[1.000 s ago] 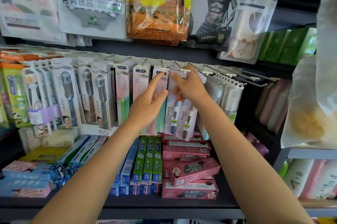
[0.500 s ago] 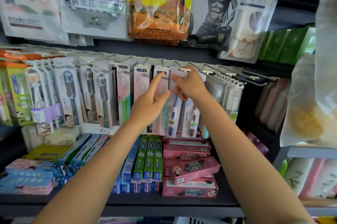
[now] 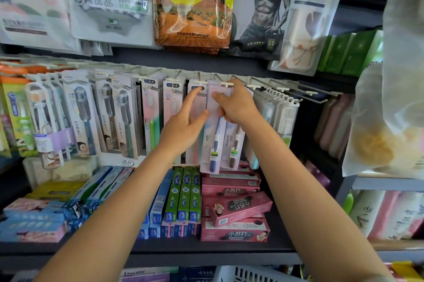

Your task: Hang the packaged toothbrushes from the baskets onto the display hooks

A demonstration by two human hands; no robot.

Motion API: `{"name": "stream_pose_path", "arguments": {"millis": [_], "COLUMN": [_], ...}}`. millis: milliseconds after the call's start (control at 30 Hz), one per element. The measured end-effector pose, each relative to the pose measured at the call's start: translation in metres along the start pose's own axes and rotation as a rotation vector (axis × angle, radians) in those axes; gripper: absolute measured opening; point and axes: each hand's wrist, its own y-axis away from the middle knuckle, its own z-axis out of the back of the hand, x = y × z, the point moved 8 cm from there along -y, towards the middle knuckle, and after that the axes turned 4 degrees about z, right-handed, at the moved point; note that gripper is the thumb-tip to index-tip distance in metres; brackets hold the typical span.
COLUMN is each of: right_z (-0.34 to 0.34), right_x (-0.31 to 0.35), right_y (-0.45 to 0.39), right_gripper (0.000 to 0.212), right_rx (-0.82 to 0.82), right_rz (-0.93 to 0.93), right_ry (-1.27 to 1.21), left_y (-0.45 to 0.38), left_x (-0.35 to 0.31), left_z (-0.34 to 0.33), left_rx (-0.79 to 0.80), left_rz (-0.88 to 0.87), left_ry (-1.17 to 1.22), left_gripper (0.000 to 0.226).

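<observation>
Toothbrush pack point(image 3: 212, 130) with the blue handle hangs upright at the hook point(image 3: 226, 84), its top pinched by the right hand point(image 3: 237, 105): thumb on the front face, fingers curled behind. Left hand point(image 3: 183, 128) is just beside it, fingers straight, index tip on the neighbouring pack point(image 3: 196, 102), thumb touching the blue pack's left edge. Below, toothpaste boxes point(image 3: 234, 210) lie on the shelf point(image 3: 206, 249).

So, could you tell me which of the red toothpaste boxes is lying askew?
The red box resting on top of the front stack, tilted with its right end raised; the other red boxes lie flat and square.
</observation>
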Motion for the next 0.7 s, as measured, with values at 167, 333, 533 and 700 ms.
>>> {"name": "stream_pose_path", "arguments": {"millis": [167,333,533,700], "right_z": [0.001,0.001,-0.02,-0.033], "right_x": [-0.003,-0.039,-0.095,-0.098], "right_y": [0.025,0.083,0.093,0.082], "right_gripper": [0.057,0.07,0.03,0.035], "right_rx": [0.01,-0.217,-0.22,-0.168], "right_rz": [0.07,0.245,0.097,0.007], "right_ry": [0.093,0.044,0.021,0.003], "left_y": [0.006,0.029,0.034,0.033], "left_x": [0.002,0.025,0.042,0.053], "left_z": [0.002,-0.016,-0.043,-0.051], "left_rx": [-0.089,-0.226,-0.157,-0.108], "left_rz": [-0.012,0.036,0.12,0.182], "left_ry": [-0.002,-0.002,-0.05,-0.027], "left_gripper": [0.065,0.033,0.031,0.038]}}
